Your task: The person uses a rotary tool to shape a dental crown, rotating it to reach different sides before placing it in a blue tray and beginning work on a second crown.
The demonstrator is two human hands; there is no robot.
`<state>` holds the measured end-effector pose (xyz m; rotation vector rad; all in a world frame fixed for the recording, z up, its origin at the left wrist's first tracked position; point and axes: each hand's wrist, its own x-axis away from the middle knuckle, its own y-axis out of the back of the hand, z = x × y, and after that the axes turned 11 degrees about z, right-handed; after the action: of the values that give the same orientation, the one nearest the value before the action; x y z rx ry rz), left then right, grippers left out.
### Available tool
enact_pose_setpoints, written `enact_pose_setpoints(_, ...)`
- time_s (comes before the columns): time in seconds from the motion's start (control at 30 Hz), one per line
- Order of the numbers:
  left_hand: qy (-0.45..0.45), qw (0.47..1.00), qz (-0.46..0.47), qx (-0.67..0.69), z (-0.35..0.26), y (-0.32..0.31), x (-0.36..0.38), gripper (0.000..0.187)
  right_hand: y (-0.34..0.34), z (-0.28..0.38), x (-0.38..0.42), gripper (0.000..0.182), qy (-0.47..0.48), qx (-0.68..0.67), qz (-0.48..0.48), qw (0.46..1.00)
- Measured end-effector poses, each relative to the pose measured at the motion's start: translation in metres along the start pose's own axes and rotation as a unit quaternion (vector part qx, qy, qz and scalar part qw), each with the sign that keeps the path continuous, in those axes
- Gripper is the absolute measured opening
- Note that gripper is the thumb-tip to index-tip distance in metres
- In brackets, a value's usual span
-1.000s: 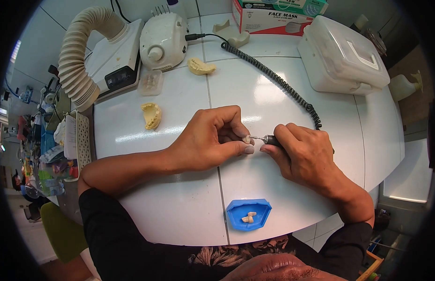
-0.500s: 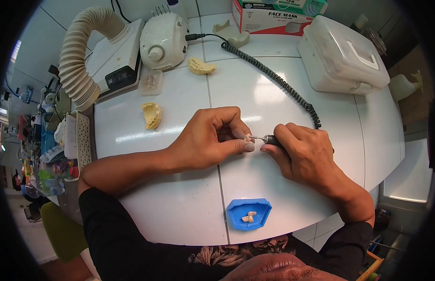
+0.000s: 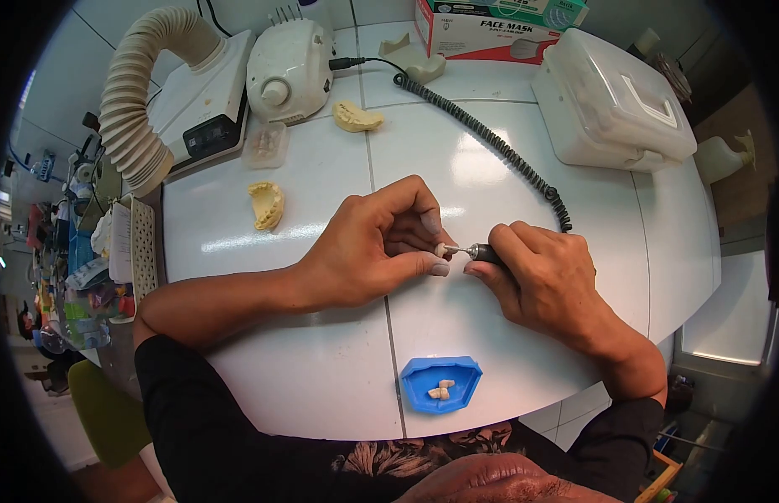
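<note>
My left hand [image 3: 368, 243] holds a small tooth-like piece [image 3: 440, 250] between thumb and fingers, with the index finger raised off it. My right hand [image 3: 540, 272] grips a black rotary handpiece [image 3: 487, 252] whose thin metal bit reaches the small piece. Below the hands, near the table's front edge, a blue tray [image 3: 417, 392] holds several small tooth-like pieces [image 3: 441, 389]. Two yellowish dental casts lie beyond my left hand, one [image 3: 266, 205] to the left and the other [image 3: 357, 117] farther back.
A white control unit [image 3: 289, 71], a hose [image 3: 125, 109] and a small clear box [image 3: 265, 146] stand back left. The coiled cord [image 3: 481, 130] runs toward my right hand. A mask box [image 3: 490, 33] and a lidded case [image 3: 611, 101] are at the back right.
My left index finger has lifted away from the small piece, opening the fingers wider. The whole view has shifted slightly. My right hand keeps its grip on the handpiece.
</note>
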<state>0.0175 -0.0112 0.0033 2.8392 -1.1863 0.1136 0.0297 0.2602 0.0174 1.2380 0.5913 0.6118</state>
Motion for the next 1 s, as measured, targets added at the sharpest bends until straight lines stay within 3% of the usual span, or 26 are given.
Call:
enact_pose_setpoints(0.37,0.010,1.000,0.009,-0.024,0.0008,0.0000,0.0000,0.042,-0.0004,0.0030,-0.0014,0.034,0.003,0.029,0.012,0.999)
enact_pose_setpoints(1.0,-0.001,0.999,0.006,-0.053,0.0003,-0.0002,-0.0007,0.040,0.0029,0.0012,-0.0004,0.033,0.013,0.015,0.027,0.999)
